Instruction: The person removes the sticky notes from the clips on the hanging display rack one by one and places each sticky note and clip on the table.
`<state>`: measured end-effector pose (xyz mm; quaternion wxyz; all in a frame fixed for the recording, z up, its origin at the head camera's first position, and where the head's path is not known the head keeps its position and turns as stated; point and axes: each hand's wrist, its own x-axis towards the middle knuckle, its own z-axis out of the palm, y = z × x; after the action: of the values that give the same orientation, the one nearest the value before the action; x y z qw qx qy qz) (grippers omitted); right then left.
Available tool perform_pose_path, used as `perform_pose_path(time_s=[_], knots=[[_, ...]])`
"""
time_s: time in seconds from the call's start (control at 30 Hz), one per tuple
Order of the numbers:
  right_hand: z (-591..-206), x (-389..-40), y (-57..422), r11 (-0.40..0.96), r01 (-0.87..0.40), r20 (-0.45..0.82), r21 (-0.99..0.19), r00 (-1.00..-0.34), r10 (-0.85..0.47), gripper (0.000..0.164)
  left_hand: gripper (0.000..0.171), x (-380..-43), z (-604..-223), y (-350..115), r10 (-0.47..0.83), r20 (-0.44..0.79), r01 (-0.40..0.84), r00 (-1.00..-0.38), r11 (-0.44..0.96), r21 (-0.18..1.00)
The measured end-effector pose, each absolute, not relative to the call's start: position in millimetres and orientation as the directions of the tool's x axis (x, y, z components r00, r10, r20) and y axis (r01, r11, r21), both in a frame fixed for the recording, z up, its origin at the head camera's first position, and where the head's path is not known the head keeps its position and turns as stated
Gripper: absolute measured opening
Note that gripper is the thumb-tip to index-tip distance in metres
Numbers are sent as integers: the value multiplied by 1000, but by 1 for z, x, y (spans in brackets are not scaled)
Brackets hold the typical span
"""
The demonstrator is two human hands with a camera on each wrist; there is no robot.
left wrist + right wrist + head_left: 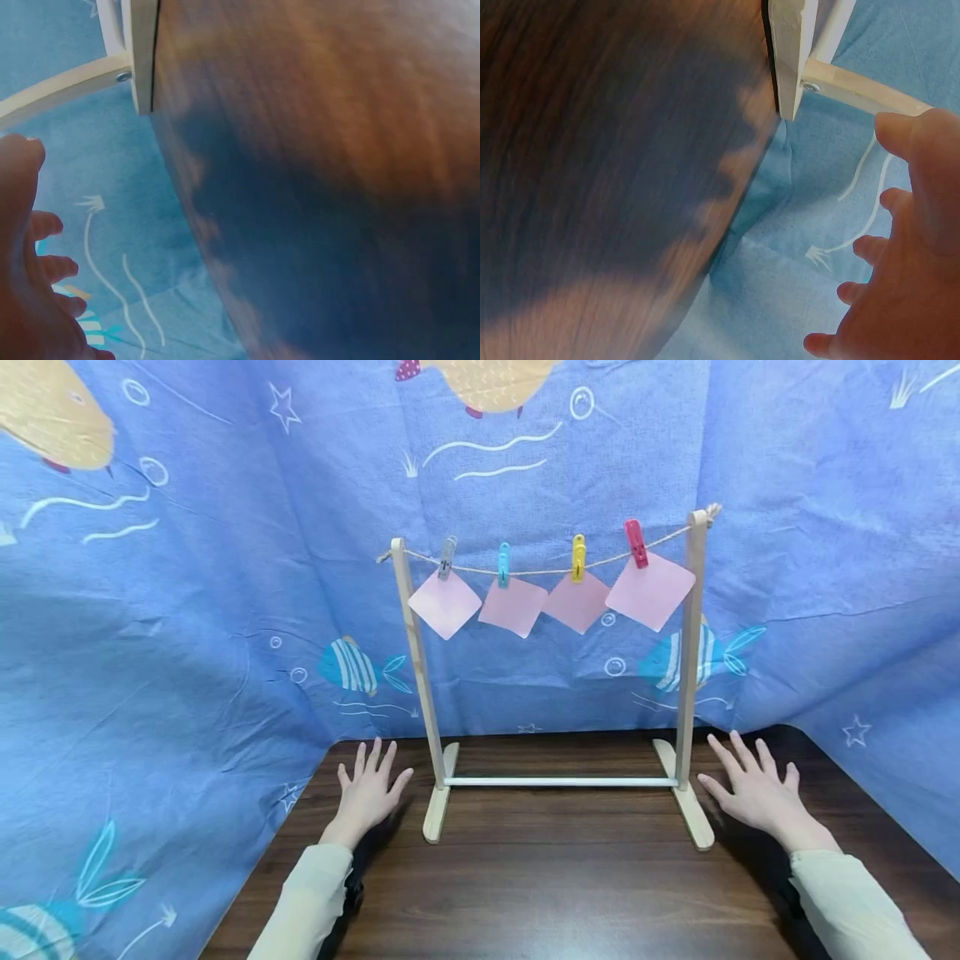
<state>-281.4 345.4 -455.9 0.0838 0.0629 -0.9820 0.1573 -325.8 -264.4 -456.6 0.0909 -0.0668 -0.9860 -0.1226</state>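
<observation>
Between my hands stands a wooden frame (pixel 687 668) with a string (pixel 542 572) tied across its top. Pink paper squares (pixel 651 592) hang from it, held by a grey clothespin (pixel 447 557), a blue clothespin (pixel 504 565), a yellow clothespin (pixel 578 558) and a red clothespin (pixel 636 543). Left of the frame, my left hand (pixel 367 797) has its fingers spread and holds nothing. My right hand (pixel 761 793), likewise spread and holding nothing, is beside the frame's right foot (pixel 693 817). In both wrist views a foot of the frame appears near the thumb, apart from it.
The frame stands on a dark brown wooden table (pixel 555 877), a white bar (pixel 562 782) joining its feet low down. A blue curtain (pixel 187 693) with printed fish encloses the table at the back and both sides.
</observation>
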Motion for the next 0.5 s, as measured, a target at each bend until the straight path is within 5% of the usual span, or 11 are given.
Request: perform_pose_path(time_s=[0.27,0.5], knots=[[-458,-282,343,938,-150,194,-313,-977,-91,80,72,-322,-453,-266,97,234,157,-967,956,250],[-455,-280,351,910,-229,323,-345,-940,-114,76,71,-322,-439,-262,82,321,190,-944,926,325]])
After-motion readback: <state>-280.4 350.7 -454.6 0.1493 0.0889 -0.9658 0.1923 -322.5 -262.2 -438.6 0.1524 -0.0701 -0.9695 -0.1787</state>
